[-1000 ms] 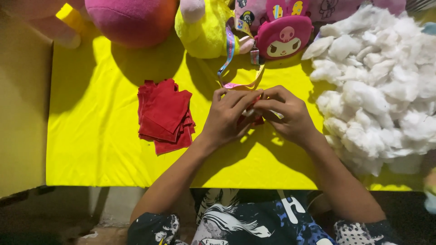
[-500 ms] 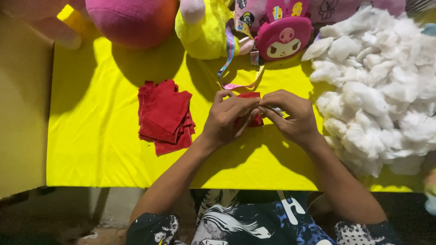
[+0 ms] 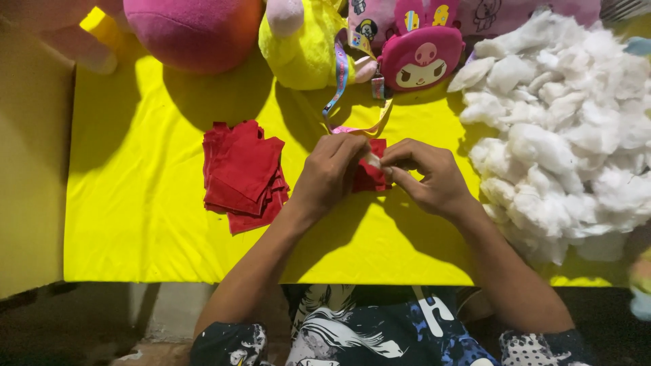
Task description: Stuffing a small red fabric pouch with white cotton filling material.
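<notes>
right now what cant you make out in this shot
- Red cloth piece, head view: mostly covered by the left hand and right hand, so its shape is unclear.
- Small white bit at the fingertips: too small to tell whether it is stuffing.
- Pink plush and yellow plush: cut off by the top edge.
- White stuffing pile: runs off the right edge.
- Red cloth stack: the count is hidden by overlap.

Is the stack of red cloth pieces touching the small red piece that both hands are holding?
Apart. The head view shows bare yellow cloth and the left hand between the stack of red cloth pieces and the small red piece.
</notes>
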